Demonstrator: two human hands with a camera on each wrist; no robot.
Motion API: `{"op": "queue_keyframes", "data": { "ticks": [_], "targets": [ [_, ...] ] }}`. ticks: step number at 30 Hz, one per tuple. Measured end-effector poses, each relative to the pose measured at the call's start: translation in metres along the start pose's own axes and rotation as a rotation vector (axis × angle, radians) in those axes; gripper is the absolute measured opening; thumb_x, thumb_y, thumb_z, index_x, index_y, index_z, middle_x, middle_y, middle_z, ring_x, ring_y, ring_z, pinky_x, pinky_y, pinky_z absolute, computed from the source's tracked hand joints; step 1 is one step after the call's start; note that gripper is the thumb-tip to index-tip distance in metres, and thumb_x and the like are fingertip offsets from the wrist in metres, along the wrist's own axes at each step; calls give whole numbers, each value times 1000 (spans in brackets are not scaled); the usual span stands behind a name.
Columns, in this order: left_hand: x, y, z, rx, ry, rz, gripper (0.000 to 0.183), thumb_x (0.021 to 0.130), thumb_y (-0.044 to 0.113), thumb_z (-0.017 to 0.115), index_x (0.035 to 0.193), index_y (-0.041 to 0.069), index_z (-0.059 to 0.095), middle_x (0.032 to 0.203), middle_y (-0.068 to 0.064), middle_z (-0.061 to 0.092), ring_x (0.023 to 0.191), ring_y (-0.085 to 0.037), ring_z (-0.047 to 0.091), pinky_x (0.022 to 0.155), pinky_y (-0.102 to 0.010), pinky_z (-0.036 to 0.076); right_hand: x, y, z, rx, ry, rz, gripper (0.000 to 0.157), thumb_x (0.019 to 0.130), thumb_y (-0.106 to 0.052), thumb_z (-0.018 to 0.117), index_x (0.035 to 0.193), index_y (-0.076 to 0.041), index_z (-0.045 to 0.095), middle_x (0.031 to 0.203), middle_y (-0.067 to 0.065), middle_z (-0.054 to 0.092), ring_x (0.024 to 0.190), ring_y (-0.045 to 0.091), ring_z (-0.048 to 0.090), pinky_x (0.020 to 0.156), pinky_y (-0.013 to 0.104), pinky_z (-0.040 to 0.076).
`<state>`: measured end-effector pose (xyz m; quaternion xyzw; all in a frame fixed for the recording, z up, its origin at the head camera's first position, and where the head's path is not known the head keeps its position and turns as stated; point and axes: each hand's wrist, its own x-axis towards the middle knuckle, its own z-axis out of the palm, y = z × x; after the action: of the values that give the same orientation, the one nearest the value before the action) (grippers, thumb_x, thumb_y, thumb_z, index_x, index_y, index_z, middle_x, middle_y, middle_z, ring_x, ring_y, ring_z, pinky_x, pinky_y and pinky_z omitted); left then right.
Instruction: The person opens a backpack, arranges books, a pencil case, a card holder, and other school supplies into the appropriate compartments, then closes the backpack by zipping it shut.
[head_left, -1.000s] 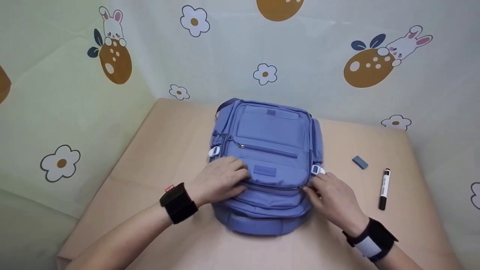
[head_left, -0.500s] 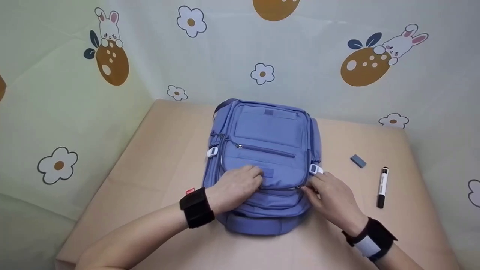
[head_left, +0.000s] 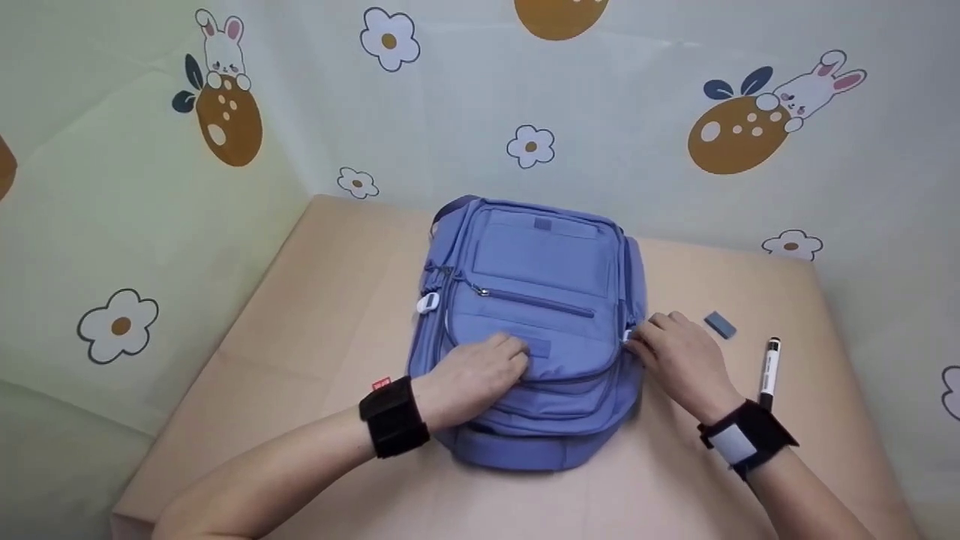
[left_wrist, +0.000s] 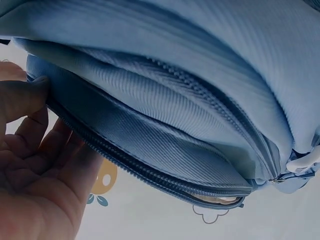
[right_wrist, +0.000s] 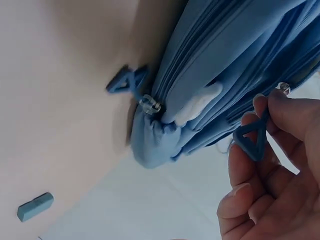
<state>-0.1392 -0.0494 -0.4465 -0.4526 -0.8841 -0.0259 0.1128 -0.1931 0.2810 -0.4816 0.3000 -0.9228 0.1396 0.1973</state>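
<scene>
A blue backpack [head_left: 540, 259] lies front side up on the table. My left hand [head_left: 476, 379] is at its front pocket; in the left wrist view the thumb and fingers pinch the pocket's zippered edge [left_wrist: 120, 159]. That pocket gapes open, showing its ribbed lining [left_wrist: 145, 125]. At the backpack's right side is my right hand [head_left: 682, 364], close to a white buckle [head_left: 628, 336]. The right wrist view shows it pinching a zipper pull with a triangular blue tab [right_wrist: 261, 137]. Another triangular zipper pull [right_wrist: 116, 84] hangs loose at the side.
A grey-blue eraser [head_left: 720, 325] lies to the right of the backpack. Near it is a black-and-white marker [head_left: 770, 367], its lower end partly covered by the right wristband [head_left: 750, 439]. A patterned curtain [head_left: 615, 90] stands behind the table [head_left: 360, 247].
My right hand has moved up along the backpack's right side from the front pocket's lower right corner, bringing the zipper pull along. Earlier, my left hand shifted right along the pocket edge.
</scene>
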Motion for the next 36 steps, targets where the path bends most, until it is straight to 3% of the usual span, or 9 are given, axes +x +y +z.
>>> {"op": "queue_keyframes", "data": {
  "ticks": [8,13,18,24,28,36],
  "targets": [
    [1,1,0,-2,-4,7,11,98,1,55,101,8,63,116,-6,61,104,-21,57,85,-29,53,31,29,14,-69,-10,37,12,93,-15,75,89,-5,70,81,11,61,73,32,54,62,44,45],
    [2,1,0,-7,-3,2,11,98,2,56,101,9,64,115,-5,61,104,-20,57,86,-29,53,34,32,18,-67,-33,43,13,94,-17,74,90,-5,70,84,12,62,76,33,55,65,45,46],
    [3,1,0,-1,12,-18,8,101,8,58,98,10,65,108,-2,63,98,-19,58,83,-28,53,29,30,17,-52,-5,35,17,91,-17,77,94,-2,70,87,14,64,79,35,57,67,47,48],
    [4,-2,-2,-173,-13,-105,13,103,21,60,99,12,68,109,-1,65,101,-19,60,87,-31,54,18,19,11,-21,31,21,34,87,-14,80,115,1,67,109,20,65,98,40,60,81,54,51],
    [6,-4,-5,-257,-30,-138,13,104,21,58,102,12,67,108,-2,63,102,-20,60,90,-33,53,8,11,8,21,56,-52,38,87,-9,75,124,0,67,119,19,64,110,40,59,91,56,49],
    [12,-9,-23,-390,29,-187,10,107,18,53,107,10,60,102,-1,59,98,-19,58,88,-35,50,0,1,4,100,53,-191,54,82,-6,64,136,-4,62,139,17,59,128,40,52,105,56,40]
  ]
}}
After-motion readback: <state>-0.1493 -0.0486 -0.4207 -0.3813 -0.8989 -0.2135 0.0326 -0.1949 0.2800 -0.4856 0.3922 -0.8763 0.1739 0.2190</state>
